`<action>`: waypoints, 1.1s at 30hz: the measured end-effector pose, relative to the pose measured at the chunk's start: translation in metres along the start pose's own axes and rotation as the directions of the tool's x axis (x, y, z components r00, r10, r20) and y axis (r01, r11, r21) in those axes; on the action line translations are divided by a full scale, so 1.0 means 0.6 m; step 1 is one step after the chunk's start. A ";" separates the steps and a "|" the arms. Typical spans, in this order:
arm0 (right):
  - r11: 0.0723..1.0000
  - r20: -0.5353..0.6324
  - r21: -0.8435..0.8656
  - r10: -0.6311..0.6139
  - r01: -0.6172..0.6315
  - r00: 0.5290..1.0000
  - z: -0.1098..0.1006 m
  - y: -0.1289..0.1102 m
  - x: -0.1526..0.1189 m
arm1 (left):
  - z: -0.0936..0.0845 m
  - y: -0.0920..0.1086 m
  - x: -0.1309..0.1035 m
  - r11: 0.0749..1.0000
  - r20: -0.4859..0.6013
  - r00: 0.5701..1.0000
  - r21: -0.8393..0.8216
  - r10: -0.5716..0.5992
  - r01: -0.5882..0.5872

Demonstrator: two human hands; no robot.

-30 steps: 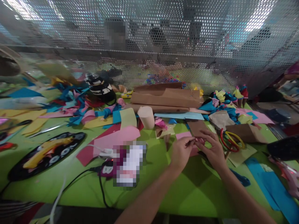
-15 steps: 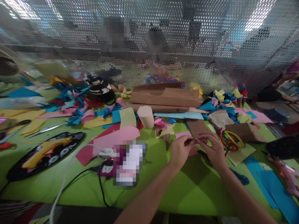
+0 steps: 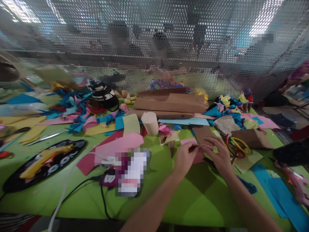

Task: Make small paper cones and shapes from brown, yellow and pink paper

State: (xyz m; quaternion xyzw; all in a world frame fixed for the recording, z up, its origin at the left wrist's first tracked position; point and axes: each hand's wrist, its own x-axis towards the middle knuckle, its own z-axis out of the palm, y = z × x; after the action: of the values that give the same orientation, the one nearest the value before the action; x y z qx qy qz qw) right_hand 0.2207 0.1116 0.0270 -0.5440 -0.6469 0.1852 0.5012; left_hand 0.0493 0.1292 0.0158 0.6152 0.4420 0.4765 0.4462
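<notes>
Nearest, black cables (image 3: 103, 199) trail over the green table (image 3: 72, 196) at the near left. Further in, left hand (image 3: 184, 159) and right hand (image 3: 218, 154) meet fingertip to fingertip, both curled and pinching a small thin pink paper piece (image 3: 200, 147) between them, just above the table; what it is stays unclear. Just right, red-and-yellow-handled scissors (image 3: 238, 146) lie on brown paper. Beyond, a rolled beige paper cone (image 3: 150, 122), then flat brown paper sheets (image 3: 171, 101) against the perforated metal screen (image 3: 154, 48).

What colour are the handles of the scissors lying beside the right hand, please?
The scissors have one red and one yellow handle, seen in the head view.
</notes>
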 end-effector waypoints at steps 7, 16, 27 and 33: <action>1.000 -0.116 -0.004 0.010 -0.011 0.993 -0.001 -0.005 -0.003 | -0.004 -0.006 0.006 0.974 -0.125 0.981 -0.187 -0.151 0.126; 0.998 -0.043 0.034 0.055 -0.054 0.998 0.018 0.002 -0.012 | 0.006 -0.009 0.002 0.968 -0.093 0.988 -0.233 -0.120 0.095; 0.902 0.046 0.366 0.228 -0.229 0.973 0.015 0.001 -0.013 | 0.010 -0.009 0.004 0.941 -0.083 0.981 -0.309 -0.176 0.142; 0.836 0.081 0.463 0.289 -0.293 0.954 0.009 0.018 -0.006 | 0.003 -0.011 0.008 0.874 0.059 0.958 -0.397 -0.281 0.281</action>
State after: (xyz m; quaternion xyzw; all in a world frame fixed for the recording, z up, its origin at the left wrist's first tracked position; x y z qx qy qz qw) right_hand 0.2214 0.1136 0.0146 -0.4974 -0.4942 0.4124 0.5816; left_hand 0.0513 0.1351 0.0100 0.4395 0.4195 0.4874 0.6271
